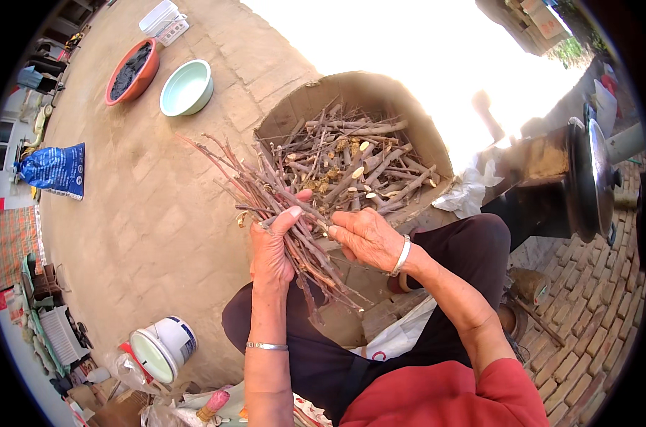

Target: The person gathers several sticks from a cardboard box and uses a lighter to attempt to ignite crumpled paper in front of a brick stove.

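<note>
Reddish-brown twigs (267, 192), brown box (358, 87), orange basin (144, 80), mint-green basin (186, 87), blue bag (58, 169), plaid cloth (13, 243)

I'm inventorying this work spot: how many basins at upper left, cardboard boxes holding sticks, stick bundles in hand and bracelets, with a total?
Orange basin: 1
Pale green basin: 1
Cardboard box: 1
Hand-held stick bundle: 1
Bracelets: 2
Total: 6
</note>
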`<state>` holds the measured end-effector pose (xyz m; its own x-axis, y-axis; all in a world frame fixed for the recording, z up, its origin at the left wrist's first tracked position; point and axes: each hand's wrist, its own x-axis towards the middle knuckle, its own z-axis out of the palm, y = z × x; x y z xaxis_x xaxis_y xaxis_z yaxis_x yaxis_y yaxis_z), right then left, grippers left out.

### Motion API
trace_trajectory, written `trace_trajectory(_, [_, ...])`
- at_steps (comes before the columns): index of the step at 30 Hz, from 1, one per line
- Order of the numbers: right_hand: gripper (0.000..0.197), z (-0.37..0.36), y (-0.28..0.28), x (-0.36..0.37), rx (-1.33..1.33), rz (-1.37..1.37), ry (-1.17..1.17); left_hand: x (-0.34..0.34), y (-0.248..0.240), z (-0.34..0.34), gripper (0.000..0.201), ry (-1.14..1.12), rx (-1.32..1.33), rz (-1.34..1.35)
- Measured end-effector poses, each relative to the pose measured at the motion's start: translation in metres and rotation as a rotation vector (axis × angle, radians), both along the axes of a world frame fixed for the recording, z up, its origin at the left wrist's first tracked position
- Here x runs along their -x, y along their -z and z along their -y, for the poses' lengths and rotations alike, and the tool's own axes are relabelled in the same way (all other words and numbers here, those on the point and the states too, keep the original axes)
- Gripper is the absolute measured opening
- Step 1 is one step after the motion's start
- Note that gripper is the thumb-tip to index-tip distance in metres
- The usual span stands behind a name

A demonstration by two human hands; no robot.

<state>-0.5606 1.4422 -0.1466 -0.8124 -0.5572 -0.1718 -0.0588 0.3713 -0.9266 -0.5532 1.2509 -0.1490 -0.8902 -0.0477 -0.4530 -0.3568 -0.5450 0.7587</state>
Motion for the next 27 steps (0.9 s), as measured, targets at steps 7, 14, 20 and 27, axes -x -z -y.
trace_trajectory(7, [0.034,0.01,-0.01,-0.002,0.238,0.599,-0.079,-0.007,0.004,0.009,0.052,0.057,-0.028,-0.004])
trace_trajectory(14, [0.026,0.035,-0.014,-0.014,-0.268,-0.225,0.043,-0.006,0.005,0.007,0.048,0.015,0.09,-0.02])
trace_trajectory(20, [0.026,0.023,-0.007,0.0,-0.226,-0.155,-0.128,-0.01,0.0,0.011,0.04,-0.052,0.139,-0.114])
trace_trajectory(27, [0.014,-0.025,0.111,0.023,-0.676,-0.333,0.196,-0.012,-0.003,0.02,0.033,-0.093,0.248,-0.061])
